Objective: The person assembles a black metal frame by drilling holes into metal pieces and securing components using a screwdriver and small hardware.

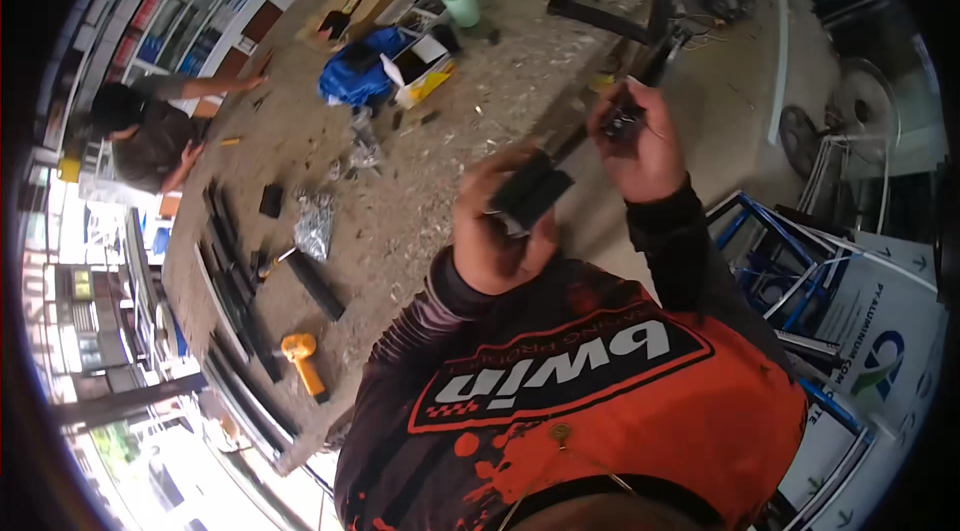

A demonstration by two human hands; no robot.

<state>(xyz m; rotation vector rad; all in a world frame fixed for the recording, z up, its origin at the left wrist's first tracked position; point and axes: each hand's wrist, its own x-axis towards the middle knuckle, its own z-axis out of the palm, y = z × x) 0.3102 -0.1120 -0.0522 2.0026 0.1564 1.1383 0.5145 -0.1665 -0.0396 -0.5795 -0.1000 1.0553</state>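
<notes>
My left hand (pixel 490 241) is wrapped round a short black length of metal profile (pixel 530 193), whose cut end faces toward me. To its right, my right hand (pixel 648 146) is raised, with its fingers closed on a small dark part (pixel 622 121); its exact kind cannot be made out. The two hands are apart, both in front of my chest, near the edge of the worktable (pixel 420 191). A long dark profile (pixel 655 66) runs behind my right hand toward the far side.
An orange power drill (pixel 304 363), black profile strips (pixel 235 291) and a clear plastic bag (pixel 314 226) lie on the left. Farther back are a blue bag (pixel 355 69), a green cup (pixel 460 3) and a dark frame (pixel 610 21). Another person (pixel 150 136) leans at the table's far left.
</notes>
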